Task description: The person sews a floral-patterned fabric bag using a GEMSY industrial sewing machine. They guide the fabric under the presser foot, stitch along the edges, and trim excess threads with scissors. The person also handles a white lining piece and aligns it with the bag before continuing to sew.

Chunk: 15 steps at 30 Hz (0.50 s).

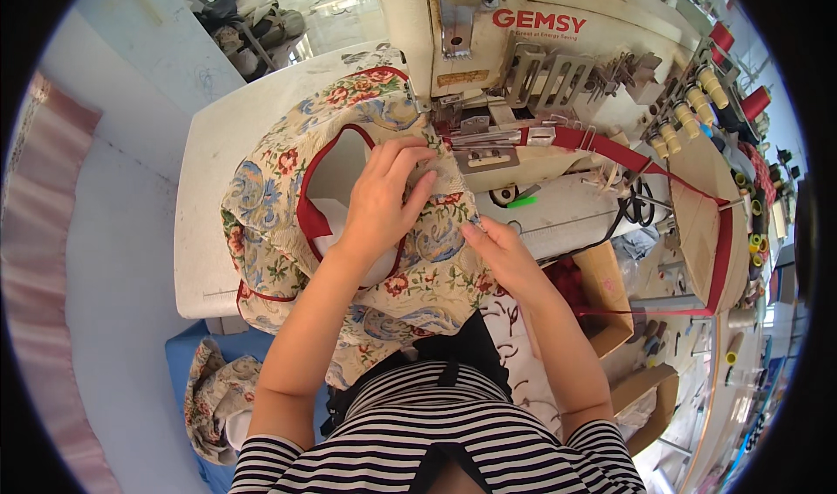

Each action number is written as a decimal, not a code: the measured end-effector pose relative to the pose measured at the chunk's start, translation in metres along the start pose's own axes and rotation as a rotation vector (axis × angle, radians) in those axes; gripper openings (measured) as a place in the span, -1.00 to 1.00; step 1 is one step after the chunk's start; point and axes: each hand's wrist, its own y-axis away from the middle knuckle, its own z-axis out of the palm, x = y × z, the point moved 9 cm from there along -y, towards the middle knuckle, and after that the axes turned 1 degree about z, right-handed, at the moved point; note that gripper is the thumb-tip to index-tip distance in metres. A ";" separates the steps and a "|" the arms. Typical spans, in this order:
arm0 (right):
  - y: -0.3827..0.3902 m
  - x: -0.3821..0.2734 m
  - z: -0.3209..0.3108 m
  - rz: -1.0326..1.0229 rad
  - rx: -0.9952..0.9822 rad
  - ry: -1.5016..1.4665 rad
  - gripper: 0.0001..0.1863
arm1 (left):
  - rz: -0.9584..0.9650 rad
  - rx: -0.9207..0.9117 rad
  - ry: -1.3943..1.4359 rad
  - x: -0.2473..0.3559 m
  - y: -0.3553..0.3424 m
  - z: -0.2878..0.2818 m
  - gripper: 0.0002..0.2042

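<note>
A floral tapestry fabric piece point(279, 163) with red bound edges and an oval opening lies on the white sewing table point(209, 258). My left hand point(384, 197) rests on it at the right side of the opening, fingers slightly curved and thumb apart. My right hand point(501, 254) pinches the fabric's right edge between thumb and fingers, the fingertips partly hidden. Just above both hands is the white sewing machine's needle area point(423, 102). A red binding tape point(610, 145) runs from the right through a metal guide point(488, 141) toward it.
Thread cones point(706, 88) and a cardboard tape holder point(697, 232) stand at the right, above cardboard boxes point(602, 276). Black cable point(636, 206) lies on the table. More floral fabric point(209, 398) sits on something blue at lower left. A pale wall point(122, 215) with pink curtain bounds the left.
</note>
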 end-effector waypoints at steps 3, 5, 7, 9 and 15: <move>-0.001 -0.007 0.001 -0.047 -0.010 -0.026 -0.66 | 0.042 0.020 0.005 0.000 -0.003 0.000 -0.79; 0.000 -0.007 0.001 -0.047 -0.014 -0.014 -0.66 | 0.041 0.012 0.013 -0.002 -0.003 0.000 -0.79; 0.000 -0.008 0.002 -0.050 -0.013 -0.012 -0.66 | 0.005 -0.022 0.021 -0.005 -0.003 0.001 -0.79; 0.000 -0.009 0.004 -0.054 -0.008 -0.020 -0.65 | -0.002 -0.029 0.030 -0.005 -0.003 0.000 -0.79; 0.006 0.012 -0.011 0.017 0.027 0.057 -0.62 | 0.040 -0.023 -0.004 0.008 0.004 -0.003 -0.76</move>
